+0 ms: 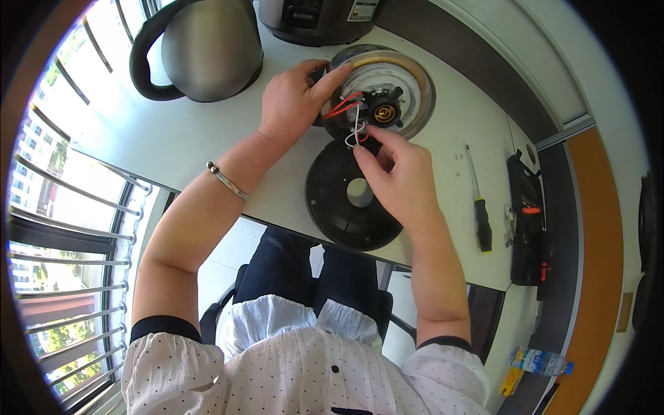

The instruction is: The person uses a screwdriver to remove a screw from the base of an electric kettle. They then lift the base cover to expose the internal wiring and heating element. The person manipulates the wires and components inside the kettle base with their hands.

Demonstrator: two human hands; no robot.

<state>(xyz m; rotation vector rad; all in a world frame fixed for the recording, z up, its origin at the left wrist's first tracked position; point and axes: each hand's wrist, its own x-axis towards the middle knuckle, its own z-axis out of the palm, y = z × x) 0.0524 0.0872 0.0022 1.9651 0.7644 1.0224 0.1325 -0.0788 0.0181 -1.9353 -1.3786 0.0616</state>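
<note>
An electric kettle (pixel 420 72) rests bottom up on the table, its underside opened. In its middle sits a black round connector (pixel 384 112) with a brass-coloured centre. Red wires (pixel 339 109) and a white wire (pixel 357 126) run out beside the connector. My left hand (pixel 296 100) grips the kettle's left side, thumb over the rim; its other fingers are partly hidden. Thumb and forefinger of my right hand (pixel 398 169) are pinched at the looped wire ends, just below the connector. Under that hand lies a black round base cover (pixel 332 207) with a hole in the middle.
A larger steel kettle (pixel 211 52) stands at the back left, beside a dark appliance (pixel 315 21). To the right lie a screwdriver (pixel 482 214) and a black tool case (pixel 526 235). Small loose bits (pixel 458 166) lie near the screwdriver. A water bottle (pixel 539 361) is at the lower right.
</note>
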